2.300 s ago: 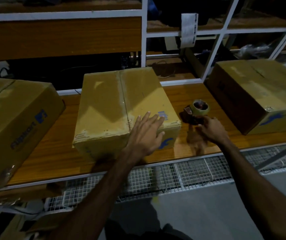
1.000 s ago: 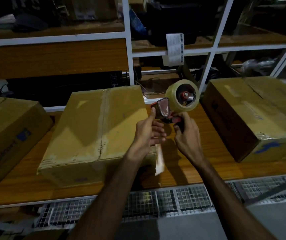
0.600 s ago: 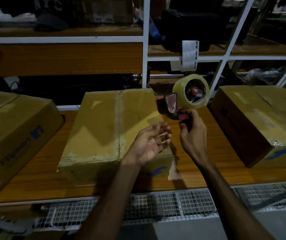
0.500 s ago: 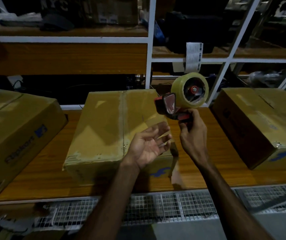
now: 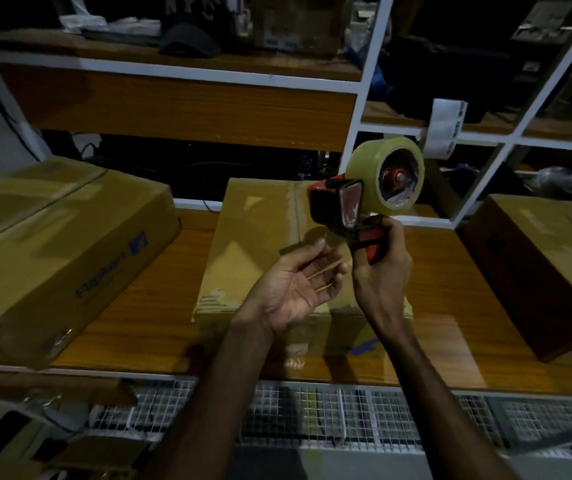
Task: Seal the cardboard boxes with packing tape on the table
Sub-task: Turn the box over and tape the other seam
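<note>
Three brown cardboard boxes stand on the wooden table (image 5: 160, 306): a left box (image 5: 52, 247), a middle box (image 5: 257, 251) with tape along its top seam, and a right box (image 5: 547, 268). My right hand (image 5: 381, 271) grips the red handle of a tape dispenser (image 5: 364, 202) carrying a clear tape roll (image 5: 386, 180), raised above the middle box. My left hand (image 5: 298, 289) hovers palm up just left of the handle, fingers relaxed, holding nothing.
White-framed shelves (image 5: 357, 109) with wooden boards rise behind the table, holding dark clutter and a black cap (image 5: 187, 39). A paper label (image 5: 445, 128) hangs from a shelf rail. A wire mesh panel (image 5: 347, 414) runs below the table's front edge.
My right hand picked the dispenser up from the table and raised it. My left hand left the middle box, touched the dispenser's front, then drew back open, palm up.
</note>
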Motion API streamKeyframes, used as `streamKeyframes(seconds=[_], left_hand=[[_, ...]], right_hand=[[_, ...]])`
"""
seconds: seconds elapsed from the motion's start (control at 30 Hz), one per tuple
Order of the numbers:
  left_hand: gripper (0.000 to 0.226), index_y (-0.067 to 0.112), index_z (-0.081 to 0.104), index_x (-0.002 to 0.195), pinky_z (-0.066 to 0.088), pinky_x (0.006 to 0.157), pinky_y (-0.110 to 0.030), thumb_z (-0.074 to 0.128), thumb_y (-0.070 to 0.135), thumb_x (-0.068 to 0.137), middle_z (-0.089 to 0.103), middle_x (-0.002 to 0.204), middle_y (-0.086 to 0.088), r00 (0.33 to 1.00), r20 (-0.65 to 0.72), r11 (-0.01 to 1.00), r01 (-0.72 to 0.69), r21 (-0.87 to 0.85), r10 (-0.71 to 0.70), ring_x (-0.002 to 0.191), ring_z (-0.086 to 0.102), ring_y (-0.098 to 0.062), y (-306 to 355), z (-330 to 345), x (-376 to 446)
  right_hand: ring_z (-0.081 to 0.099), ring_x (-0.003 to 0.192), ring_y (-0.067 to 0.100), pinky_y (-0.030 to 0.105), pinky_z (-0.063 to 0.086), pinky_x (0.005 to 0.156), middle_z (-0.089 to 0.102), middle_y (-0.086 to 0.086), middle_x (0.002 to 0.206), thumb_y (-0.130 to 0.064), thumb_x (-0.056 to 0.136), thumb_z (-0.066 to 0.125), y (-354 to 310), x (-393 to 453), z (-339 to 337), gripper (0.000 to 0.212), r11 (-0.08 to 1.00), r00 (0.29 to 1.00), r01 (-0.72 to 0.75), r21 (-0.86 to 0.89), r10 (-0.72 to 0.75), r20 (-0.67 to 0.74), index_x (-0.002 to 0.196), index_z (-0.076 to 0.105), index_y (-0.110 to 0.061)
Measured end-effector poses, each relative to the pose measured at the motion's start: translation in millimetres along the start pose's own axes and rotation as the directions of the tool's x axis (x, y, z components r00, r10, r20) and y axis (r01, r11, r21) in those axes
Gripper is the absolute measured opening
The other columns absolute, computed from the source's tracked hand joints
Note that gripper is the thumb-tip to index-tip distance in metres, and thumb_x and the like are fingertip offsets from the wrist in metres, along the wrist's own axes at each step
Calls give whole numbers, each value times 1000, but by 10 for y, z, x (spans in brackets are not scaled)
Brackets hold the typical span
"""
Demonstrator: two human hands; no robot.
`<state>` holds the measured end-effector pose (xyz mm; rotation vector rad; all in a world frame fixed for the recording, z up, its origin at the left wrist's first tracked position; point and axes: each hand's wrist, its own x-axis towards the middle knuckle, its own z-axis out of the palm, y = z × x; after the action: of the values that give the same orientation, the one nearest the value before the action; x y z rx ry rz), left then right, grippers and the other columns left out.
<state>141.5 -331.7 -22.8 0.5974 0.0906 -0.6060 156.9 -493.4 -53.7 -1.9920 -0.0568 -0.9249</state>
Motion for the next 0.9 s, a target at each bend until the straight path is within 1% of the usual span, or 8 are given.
streamKeyframes(seconds=[0.13,0.23,0.33,0.47,0.53,0.67,0.77,0.9], left_hand=[[11,4,67,93,62,72,-31,66,14,96,75,94,-13,998,-42,998,-45,-47,43,81,76,-25,165,-103,-204],[9,3,72,88,63,70,-30,69,11,91,75,92,-14,997,-70,996,-50,-70,45,79,76,-24,252,-208,-318],[6,4,74,91,63,67,-30,69,8,90,76,92,-14,990,-127,994,-66,-84,55,78,76,-24,328,-366,-394],[3,4,68,99,63,67,-31,66,6,98,77,92,-16,972,-212,994,-102,29,106,80,77,-25,496,-654,-424],[3,3,67,98,63,66,-31,65,5,98,76,89,-16,964,-226,983,-111,147,143,81,77,-27,616,-800,-431],[6,0,65,94,64,68,-30,62,3,99,72,76,-13,968,-209,942,-63,330,138,78,77,-27,855,-1043,-477],[11,0,64,90,63,69,-31,59,-1,100,72,74,-12,968,-213,901,-31,432,136,76,77,-25,1033,-1183,-529],[27,4,69,75,62,66,-31,59,-4,98,69,72,-12,971,-198,856,-13,516,134,70,74,-24,1176,-1310,-561]], right_hand=[[64,92,15,33,53,71,66,-4,107,2,95,66,-133,-112,251,38,1000,1000,-14,25,13,1,127,54,-14],[64,89,1,22,52,69,65,-13,103,5,93,68,-204,-208,420,45,995,998,-65,72,65,0,130,50,-13],[71,85,5,23,56,68,71,-8,101,4,91,72,-234,-330,583,58,973,986,-166,163,161,41,135,40,-16],[67,91,-8,18,55,76,67,-18,103,-1,89,78,-251,-435,788,59,959,974,-225,174,217,67,139,47,-10],[66,93,-7,19,53,76,66,-20,103,-3,90,78,-269,-430,852,50,973,981,-190,133,185,51,135,57,-8],[62,85,20,32,47,69,69,2,94,-6,91,74,-360,-444,918,20,997,996,-70,36,67,62,110,71,-12],[58,84,25,37,45,68,64,5,93,1,89,70,-442,-487,954,23,997,996,40,-71,-34,77,111,69,-7],[60,90,24,36,49,73,68,8,102,0,89,68,-515,-553,1033,43,988,989,98,-116,-85,118,131,67,-6]])
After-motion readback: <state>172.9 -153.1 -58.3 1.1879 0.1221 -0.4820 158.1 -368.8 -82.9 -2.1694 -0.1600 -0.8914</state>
